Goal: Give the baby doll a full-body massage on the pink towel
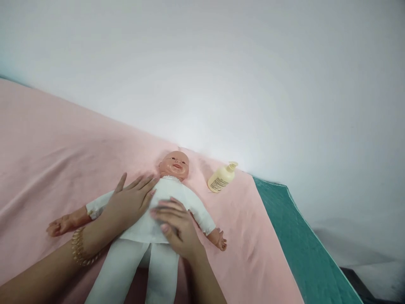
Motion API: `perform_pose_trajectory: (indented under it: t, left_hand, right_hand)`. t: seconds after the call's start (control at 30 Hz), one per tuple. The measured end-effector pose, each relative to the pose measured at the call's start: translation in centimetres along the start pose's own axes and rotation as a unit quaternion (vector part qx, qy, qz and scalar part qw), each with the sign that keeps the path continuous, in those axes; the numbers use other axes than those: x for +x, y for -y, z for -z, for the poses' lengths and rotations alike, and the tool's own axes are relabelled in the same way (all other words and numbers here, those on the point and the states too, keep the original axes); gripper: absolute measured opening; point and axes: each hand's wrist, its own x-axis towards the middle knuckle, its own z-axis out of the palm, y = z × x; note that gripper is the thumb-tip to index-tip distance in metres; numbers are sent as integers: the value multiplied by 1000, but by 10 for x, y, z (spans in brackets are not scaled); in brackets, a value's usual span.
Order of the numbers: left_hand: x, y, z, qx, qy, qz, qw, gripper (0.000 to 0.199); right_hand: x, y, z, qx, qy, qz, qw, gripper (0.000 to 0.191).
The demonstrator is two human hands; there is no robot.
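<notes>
Doll lies face-up on pink cloth, near side; left hand flat on chest, right hand part-open, blurred over belly, neither gripping; judged light, soft-bodied, stiff-headed, best held beneath head and torso.

Pale wall behind, brighter patch low near middle.

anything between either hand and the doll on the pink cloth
Nothing visible is in the way. The left hand lies on the doll's chest; the right hand, partly blurred, is over its front. The pump bottle is off to the side, near its head.
</notes>
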Motion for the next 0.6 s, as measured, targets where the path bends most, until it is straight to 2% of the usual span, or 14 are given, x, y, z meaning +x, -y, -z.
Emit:
perform_pose_trajectory:
  t: [0.07,0.13,0.27,0.37,0.6]
  left_hand:
    - [0,5,0,26,-8,4,1000,56]
    - [0,9,0,42,-7,6,999,58]
    - [0,10,-1,54,-5,-2,999,59]
    - [-1,7,-2,58,-10,4,998,58]
    - [1,6,-5,27,-5,14,1000,56]
  right_hand:
    - [0,6,0,-1,61,41,997,35]
    - [0,10,-1,-15,87,47,995,35]
    - [3,9,-2,-45,103,-9,994,36]
    - [6,3,-2,-80,87,-76,990,44]
    - [2,-17,-7,-131,-18,-183,974,58]
